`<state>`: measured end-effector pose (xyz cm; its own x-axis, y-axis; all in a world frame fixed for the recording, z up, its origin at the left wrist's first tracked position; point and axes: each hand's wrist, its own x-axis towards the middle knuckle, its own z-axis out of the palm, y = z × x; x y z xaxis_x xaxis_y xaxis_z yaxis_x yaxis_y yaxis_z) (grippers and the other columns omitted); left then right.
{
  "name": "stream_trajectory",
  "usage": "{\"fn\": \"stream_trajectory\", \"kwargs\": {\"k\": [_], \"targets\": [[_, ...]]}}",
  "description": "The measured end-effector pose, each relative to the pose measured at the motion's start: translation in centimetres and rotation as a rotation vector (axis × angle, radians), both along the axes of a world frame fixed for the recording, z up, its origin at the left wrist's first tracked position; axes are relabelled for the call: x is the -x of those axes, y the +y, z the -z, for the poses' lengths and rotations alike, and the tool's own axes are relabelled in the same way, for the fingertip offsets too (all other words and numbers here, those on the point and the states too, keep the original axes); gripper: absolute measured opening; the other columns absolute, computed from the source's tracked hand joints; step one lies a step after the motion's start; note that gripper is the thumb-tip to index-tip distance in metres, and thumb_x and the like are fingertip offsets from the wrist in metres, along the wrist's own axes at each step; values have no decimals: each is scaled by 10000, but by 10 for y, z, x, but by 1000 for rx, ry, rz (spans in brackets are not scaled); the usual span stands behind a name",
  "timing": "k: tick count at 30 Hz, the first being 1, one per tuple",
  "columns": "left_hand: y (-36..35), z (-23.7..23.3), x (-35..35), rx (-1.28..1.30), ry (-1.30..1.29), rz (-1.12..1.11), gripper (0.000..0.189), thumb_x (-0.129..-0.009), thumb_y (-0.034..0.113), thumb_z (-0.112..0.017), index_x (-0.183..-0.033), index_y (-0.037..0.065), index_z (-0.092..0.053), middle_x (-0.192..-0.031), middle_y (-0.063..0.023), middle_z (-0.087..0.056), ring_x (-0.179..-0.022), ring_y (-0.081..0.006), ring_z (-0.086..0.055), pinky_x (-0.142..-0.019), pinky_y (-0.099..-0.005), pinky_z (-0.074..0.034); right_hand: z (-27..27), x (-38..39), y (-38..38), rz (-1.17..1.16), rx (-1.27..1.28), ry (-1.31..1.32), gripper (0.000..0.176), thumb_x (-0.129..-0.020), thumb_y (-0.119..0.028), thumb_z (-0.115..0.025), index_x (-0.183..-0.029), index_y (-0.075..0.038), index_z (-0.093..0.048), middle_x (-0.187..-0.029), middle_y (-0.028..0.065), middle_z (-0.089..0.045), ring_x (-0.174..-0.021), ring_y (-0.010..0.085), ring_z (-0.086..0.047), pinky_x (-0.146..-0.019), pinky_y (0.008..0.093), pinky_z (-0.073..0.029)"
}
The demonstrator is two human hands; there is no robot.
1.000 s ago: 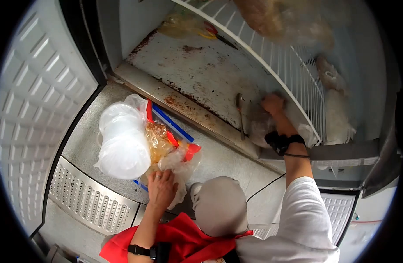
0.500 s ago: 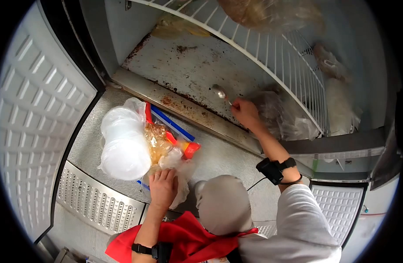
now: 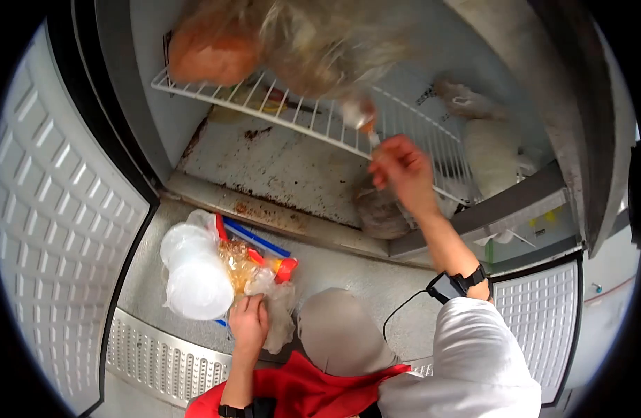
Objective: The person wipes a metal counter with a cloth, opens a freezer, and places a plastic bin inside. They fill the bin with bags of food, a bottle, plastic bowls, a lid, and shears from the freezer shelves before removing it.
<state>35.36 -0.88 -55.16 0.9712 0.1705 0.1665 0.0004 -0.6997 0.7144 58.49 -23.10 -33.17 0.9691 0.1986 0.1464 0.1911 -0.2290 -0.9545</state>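
My right hand [image 3: 407, 171] is closed on the handle of a metal spoon [image 3: 359, 115], held up in front of the wire shelf inside the fridge; the spoon is blurred by motion. My left hand [image 3: 249, 322] is low at the front, its fingers curled on a clear plastic bag [image 3: 278, 313] on the floor. Beside that bag are white round containers in plastic wrap [image 3: 198, 282], a bag with amber contents [image 3: 238, 265] and red and yellow packaging [image 3: 282, 268]. A blue-edged item [image 3: 257, 240] lies partly under them.
Large bags, one with orange-pink contents [image 3: 216, 52], rest on the wire shelf [image 3: 299, 125]. Below it, the fridge floor [image 3: 264, 174] is stained with brown specks, with a dark plastic bag [image 3: 379, 209] at its right. An open door [image 3: 69, 230] stands left; a metal grate [image 3: 167, 359] lies below.
My right hand has lifted the spoon from near the fridge floor up to the wire shelf. My left hand stays by the bags, its fingers more curled. The view has shifted, showing more of the shelf.
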Motion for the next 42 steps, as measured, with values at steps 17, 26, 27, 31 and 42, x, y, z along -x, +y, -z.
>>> {"fn": "stream_trajectory", "kwargs": {"k": [17,26,27,31,42], "targets": [[14,-5,0,79,16,-42,198,-750,50,-560,-940,49,-614,-849,-152,-553,-759,-352,-544,-677,-410,-437,1,-67,-148,560,899,-259,339,-766,-313,-644,-869,5,-592,-808,154,-630,-747,309,-603,-657,376,-455],[12,10,-6,87,9,-28,228,-755,92,-585,-983,86,-602,-879,-105,-558,-771,-314,-545,-672,-399,-431,4,16,-2,-16,448,-473,127,-858,-28,-525,-971,-64,-570,-801,6,-569,-746,83,-538,-601,240,-440],[11,10,-7,80,18,-28,232,-755,91,-585,-986,87,-601,-879,-103,-560,-772,-311,-546,-671,-397,-432,30,25,9,-178,418,-280,158,-859,-53,-531,-1010,-70,-575,-821,29,-591,-767,125,-570,-636,249,-452],[11,7,-10,87,20,-52,228,-745,55,-578,-970,71,-603,-870,-133,-562,-772,-338,-552,-683,-396,-446,121,9,19,-322,688,-111,194,-851,-146,-556,-1028,-67,-574,-921,107,-613,-819,258,-592,-706,339,-463],[11,12,-9,62,72,-67,254,-752,66,-575,-1006,75,-597,-882,-107,-564,-777,-301,-546,-673,-385,-435,210,-112,-41,-85,1181,-312,250,-754,-51,-589,-997,-98,-623,-1006,125,-611,-930,308,-578,-834,380,-455]]}}
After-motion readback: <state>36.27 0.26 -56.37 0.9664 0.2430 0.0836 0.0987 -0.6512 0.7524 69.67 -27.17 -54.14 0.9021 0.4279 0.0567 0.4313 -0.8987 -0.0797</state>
